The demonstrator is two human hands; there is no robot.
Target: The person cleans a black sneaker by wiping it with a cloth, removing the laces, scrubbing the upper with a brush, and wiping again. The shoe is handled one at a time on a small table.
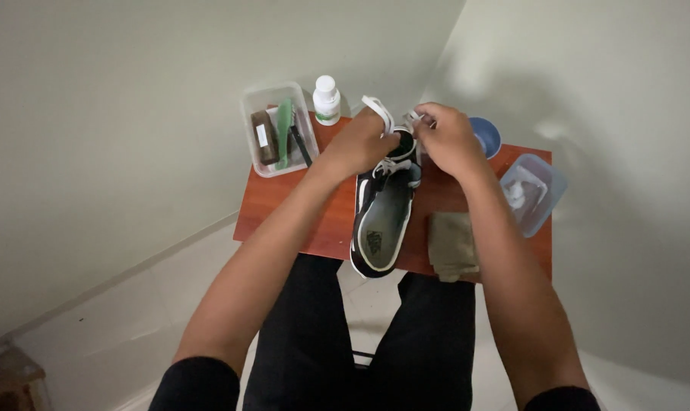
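Two hands meet at the top centre of the frame over a black shoe (pixel 383 221) lying on a small reddish-brown surface (pixel 284 202). The left hand (pixel 360 141) is closed on a white lace (pixel 378 112) that loops over its knuckles; the right hand (pixel 448 137) pinches the lace's other end, its fingertips hard to make out. The hands hide the shoe's toe. Behind the right hand, a blue bowl (pixel 488 135) is half hidden. A folded olive cloth (pixel 451 245) lies just beside the shoe.
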